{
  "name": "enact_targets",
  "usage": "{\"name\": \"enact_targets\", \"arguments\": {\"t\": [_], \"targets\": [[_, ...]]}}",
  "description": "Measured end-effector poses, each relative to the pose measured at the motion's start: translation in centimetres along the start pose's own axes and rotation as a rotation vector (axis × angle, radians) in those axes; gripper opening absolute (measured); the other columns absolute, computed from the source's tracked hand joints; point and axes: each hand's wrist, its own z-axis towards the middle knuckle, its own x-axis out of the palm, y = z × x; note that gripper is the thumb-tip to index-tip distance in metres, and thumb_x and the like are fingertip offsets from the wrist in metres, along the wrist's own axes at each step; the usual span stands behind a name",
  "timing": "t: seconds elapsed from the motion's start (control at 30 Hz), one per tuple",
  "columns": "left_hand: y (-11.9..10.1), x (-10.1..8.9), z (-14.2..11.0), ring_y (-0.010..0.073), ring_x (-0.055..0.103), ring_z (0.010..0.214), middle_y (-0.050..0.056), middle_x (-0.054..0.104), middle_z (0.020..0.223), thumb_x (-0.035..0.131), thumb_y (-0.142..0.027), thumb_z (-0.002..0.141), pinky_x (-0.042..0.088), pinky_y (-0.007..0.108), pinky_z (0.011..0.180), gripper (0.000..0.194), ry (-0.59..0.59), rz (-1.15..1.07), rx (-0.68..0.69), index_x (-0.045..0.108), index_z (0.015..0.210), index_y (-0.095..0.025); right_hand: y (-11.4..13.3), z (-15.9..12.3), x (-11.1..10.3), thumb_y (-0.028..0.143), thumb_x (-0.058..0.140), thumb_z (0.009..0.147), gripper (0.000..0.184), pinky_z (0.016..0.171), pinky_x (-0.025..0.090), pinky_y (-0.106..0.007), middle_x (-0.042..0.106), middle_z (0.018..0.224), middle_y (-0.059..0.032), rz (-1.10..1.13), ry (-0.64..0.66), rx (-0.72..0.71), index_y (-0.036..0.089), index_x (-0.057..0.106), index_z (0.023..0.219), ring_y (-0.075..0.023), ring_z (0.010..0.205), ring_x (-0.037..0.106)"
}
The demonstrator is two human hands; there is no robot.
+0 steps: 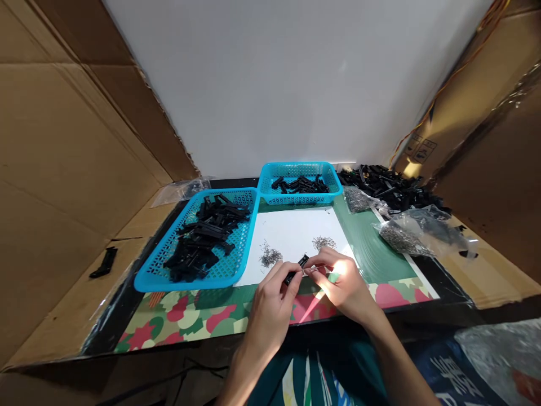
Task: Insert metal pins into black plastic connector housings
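My left hand [273,299] is closed on a small black plastic part [303,260], held over the near edge of a white sheet [296,225]. My right hand [344,285] comes in from the right, its thumb and fingers pinched together at the same part. Whatever those fingertips grip is too small to make out. Just beyond the hands lie two piles of tiny metal pieces: one pile [270,256] on the left, another pile [324,242] on the right.
A blue basket [194,285] of black parts stands at left, with a second blue basket [300,199] behind the sheet. Bags of metal pieces [403,239] and a heap of black parts [389,186] lie at right. Cardboard walls [63,141] flank the table; one black part [104,263] lies far left.
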Motion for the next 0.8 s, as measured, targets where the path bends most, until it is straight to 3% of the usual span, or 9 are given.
{"name": "enact_targets", "arguments": {"t": [0.13,0.33,0.43,0.53,0.63,0.73,0.8], "targets": [[0.1,0.2,0.1,0.0199,0.061,0.088,0.001,0.065,0.1,0.045,-0.036,0.112,0.041,0.029,0.075,0.025,0.073,0.073,0.006,0.066,0.104,-0.026,0.0,-0.1,-0.7,0.015,0.063,0.097,0.012,0.078,0.047,-0.034,0.067,0.088,-0.0024,-0.05,0.078,0.013,0.023,0.072,0.095,-0.0208,0.085,0.063],[-0.1,0.4,0.3,0.0205,0.063,0.088,0.0,0.067,0.1,0.044,-0.038,0.112,0.041,0.03,0.075,0.025,0.1,0.157,-0.017,0.066,0.105,-0.028,-0.5,-0.2,-1.3,0.014,0.061,0.097,0.016,0.08,0.049,-0.035,0.071,0.093,-0.0036,-0.125,0.094,-0.05,0.024,0.073,0.096,-0.0221,0.09,0.065],[-0.1,0.2,0.3,0.0201,0.064,0.083,0.0,0.069,0.101,0.043,-0.043,0.112,0.043,0.03,0.073,0.028,0.076,0.124,-0.044,0.066,0.106,-0.028,-1.1,-0.2,-1.4,0.015,0.062,0.095,0.014,0.077,0.049,-0.034,0.072,0.091,-0.004,-0.114,0.018,-0.013,0.023,0.073,0.093,-0.0216,0.085,0.066],[0.2,0.1,0.2,0.021,0.068,0.081,0.001,0.072,0.104,0.042,-0.045,0.112,0.046,0.03,0.07,0.03,0.037,0.117,-0.082,0.062,0.131,-0.032,-1.8,-0.1,-1.2,0.024,0.066,0.094,0.011,0.067,0.048,-0.032,0.072,0.08,-0.0031,-0.05,-0.096,0.147,0.022,0.074,0.088,-0.0202,0.073,0.065],[0.9,0.6,0.1,0.0258,0.073,0.096,0.004,0.075,0.114,0.045,-0.043,0.111,0.052,0.034,0.078,0.041,0.019,0.163,-0.093,0.053,0.149,-0.03,-2.4,0.2,-0.9,0.033,0.068,0.093,0.017,0.061,0.047,-0.031,0.071,0.072,-0.0027,-0.006,-0.107,0.275,0.021,0.071,0.082,-0.0199,0.066,0.065],[1.6,1.3,0.1,0.0307,0.069,0.119,0.007,0.076,0.131,0.049,-0.039,0.111,0.052,0.042,0.097,0.036,0.052,0.231,-0.022,0.064,0.141,-0.028,-2.6,0.4,-0.6,0.033,0.067,0.092,0.018,0.063,0.049,-0.031,0.074,0.074,-0.004,0.026,-0.062,0.303,0.021,0.067,0.079,-0.0213,0.069,0.069],[1.7,1.5,0.1,0.0314,0.069,0.121,0.008,0.076,0.132,0.051,-0.036,0.11,0.052,0.045,0.101,0.035,0.071,0.266,0.003,0.066,0.14,-0.026,-2.6,0.6,-0.4,0.031,0.065,0.091,0.017,0.063,0.049,-0.031,0.073,0.073,-0.0042,0.022,-0.025,0.291,0.021,0.065,0.078,-0.0214,0.069,0.069]]}}
